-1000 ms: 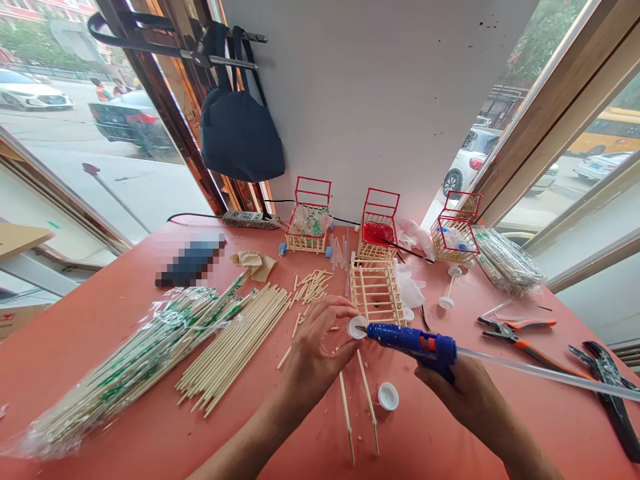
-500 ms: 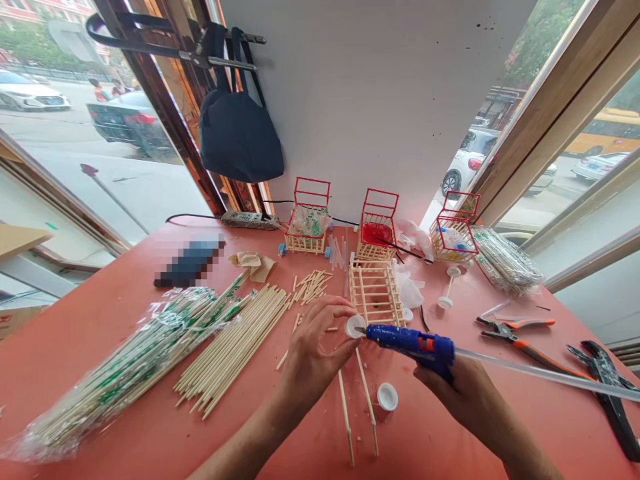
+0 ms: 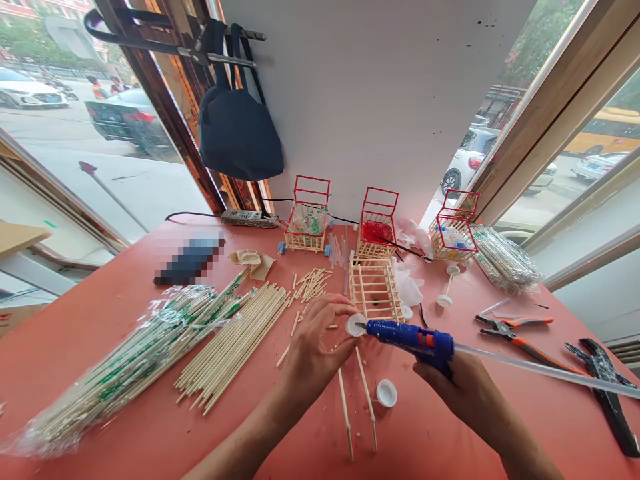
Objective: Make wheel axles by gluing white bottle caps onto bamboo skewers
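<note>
Between the thumb and fingers of my left hand (image 3: 320,340) is a white bottle cap (image 3: 355,325), its hollow side facing the glue gun. My right hand (image 3: 470,393) is wrapped round the handle of a blue hot glue gun (image 3: 410,339), whose nozzle tip reaches into the cap. A long clear glue stick (image 3: 540,371) sticks out of the gun's back end. Just beyond my hands lies a wooden stick frame (image 3: 375,287), with two long sticks (image 3: 367,393) pointing toward me. A second white cap (image 3: 387,394) rests on the table beside them.
Small stick carts with red handles, one of them a cart (image 3: 306,227) holding plastic wrap, line the wall. Bundled sticks (image 3: 130,367) and loose sticks (image 3: 230,347) lie left. Orange-handled pliers (image 3: 525,343) and black pliers (image 3: 600,387) lie right, near a cap-and-stick axle (image 3: 448,285).
Almost nothing differs. Both hands, the cap and the glue gun keep their places, with the nozzle still at the cap; the whole view has shifted very slightly.
</note>
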Available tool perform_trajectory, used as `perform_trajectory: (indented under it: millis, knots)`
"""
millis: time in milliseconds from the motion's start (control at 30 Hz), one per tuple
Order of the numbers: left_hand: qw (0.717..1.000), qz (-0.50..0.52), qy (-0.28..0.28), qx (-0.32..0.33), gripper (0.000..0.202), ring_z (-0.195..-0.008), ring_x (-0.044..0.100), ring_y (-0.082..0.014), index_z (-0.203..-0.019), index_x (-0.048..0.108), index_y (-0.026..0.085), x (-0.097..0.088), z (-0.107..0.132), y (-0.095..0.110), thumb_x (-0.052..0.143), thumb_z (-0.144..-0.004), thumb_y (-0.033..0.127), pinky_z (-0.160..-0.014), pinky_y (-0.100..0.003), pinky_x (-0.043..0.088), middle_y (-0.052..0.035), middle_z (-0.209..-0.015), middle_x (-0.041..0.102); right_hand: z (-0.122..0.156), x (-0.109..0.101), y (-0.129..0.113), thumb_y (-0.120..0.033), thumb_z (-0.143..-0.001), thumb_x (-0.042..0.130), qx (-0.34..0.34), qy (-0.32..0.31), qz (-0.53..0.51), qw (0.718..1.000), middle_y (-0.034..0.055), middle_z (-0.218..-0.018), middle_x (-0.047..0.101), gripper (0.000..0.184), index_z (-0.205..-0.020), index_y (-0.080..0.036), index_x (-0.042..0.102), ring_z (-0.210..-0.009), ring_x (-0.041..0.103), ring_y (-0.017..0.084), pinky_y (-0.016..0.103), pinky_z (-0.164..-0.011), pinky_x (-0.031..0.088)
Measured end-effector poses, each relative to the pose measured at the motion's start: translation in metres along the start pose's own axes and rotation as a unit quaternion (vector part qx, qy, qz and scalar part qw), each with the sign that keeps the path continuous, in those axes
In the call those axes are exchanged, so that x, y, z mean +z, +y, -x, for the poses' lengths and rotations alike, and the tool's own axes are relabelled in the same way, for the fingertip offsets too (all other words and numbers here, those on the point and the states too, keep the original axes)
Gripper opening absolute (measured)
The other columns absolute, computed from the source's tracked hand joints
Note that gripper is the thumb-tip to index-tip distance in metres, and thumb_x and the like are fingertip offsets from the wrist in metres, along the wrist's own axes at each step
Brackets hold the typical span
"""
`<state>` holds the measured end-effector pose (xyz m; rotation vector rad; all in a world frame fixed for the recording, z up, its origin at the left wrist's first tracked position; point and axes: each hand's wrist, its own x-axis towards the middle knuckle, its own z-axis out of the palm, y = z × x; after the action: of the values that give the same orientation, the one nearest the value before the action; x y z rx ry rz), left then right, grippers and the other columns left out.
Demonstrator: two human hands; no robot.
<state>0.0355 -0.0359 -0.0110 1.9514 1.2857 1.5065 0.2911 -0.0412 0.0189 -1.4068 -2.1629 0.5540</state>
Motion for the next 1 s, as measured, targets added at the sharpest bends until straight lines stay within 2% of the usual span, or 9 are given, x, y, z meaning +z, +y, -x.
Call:
perform_trajectory:
  millis: [233,400,567,733,1000]
  knots:
    - [1.000,-0.008,0.006,0.002,0.025,-0.110,0.068,-0.0256,-0.106,0.068,0.022,0.0001,-0.0003,-0.0004,0.080,-0.085,0.017,-0.095,-0.039,0.054,-0.0084,-0.113,0.073,0.0001,-0.0013,-0.0013,-0.042,-0.091,0.055,0.005,0.000,-0.001,1.000,-0.0009,-0.058,0.062,0.028,-0.072,-0.022,0.061,-0.051,0.057,0.018,0.026,-0.048,0.047]
    - [1.000,-0.010,0.009,0.007,0.025,-0.110,0.068,-0.0255,-0.106,0.068,0.022,0.0001,-0.0012,0.0003,0.080,-0.085,0.016,-0.095,-0.039,0.053,-0.0082,-0.112,0.073,0.0017,-0.0010,0.0001,-0.043,-0.091,0.056,0.003,-0.003,0.005,1.000,-0.0025,-0.053,0.054,0.031,-0.067,-0.024,0.058,-0.053,0.055,0.018,0.029,-0.055,0.051]
    - [1.000,-0.003,0.011,0.006,0.026,-0.110,0.068,-0.0249,-0.107,0.068,0.023,-0.0001,-0.0013,0.0002,0.080,-0.085,0.015,-0.096,-0.038,0.054,-0.0072,-0.112,0.073,0.0031,0.0000,0.0011,-0.046,-0.092,0.056,0.013,-0.010,0.007,1.000,-0.0008,-0.058,0.061,0.031,-0.072,-0.023,0.063,-0.055,0.057,0.019,0.029,-0.055,0.052]
    - [1.000,-0.003,0.005,-0.006,0.027,-0.112,0.067,-0.0251,-0.106,0.068,0.022,0.0001,0.0005,-0.0013,0.081,-0.083,0.015,-0.098,-0.039,0.053,-0.0075,-0.114,0.072,0.0011,-0.0005,-0.0027,-0.047,-0.091,0.056,0.008,-0.011,0.007,1.000,-0.0022,-0.053,0.054,0.034,-0.065,-0.024,0.059,-0.053,0.056,0.020,0.030,-0.056,0.053]
    - [1.000,-0.006,-0.003,-0.012,0.025,-0.111,0.068,-0.0266,-0.106,0.068,0.023,0.0008,0.0009,-0.0008,0.080,-0.084,0.017,-0.097,-0.042,0.054,-0.0084,-0.114,0.072,-0.0002,-0.0022,-0.0047,-0.047,-0.090,0.055,0.008,0.005,0.009,1.000,-0.0016,-0.053,0.055,0.033,-0.067,-0.024,0.061,-0.050,0.056,0.019,0.031,-0.055,0.054]
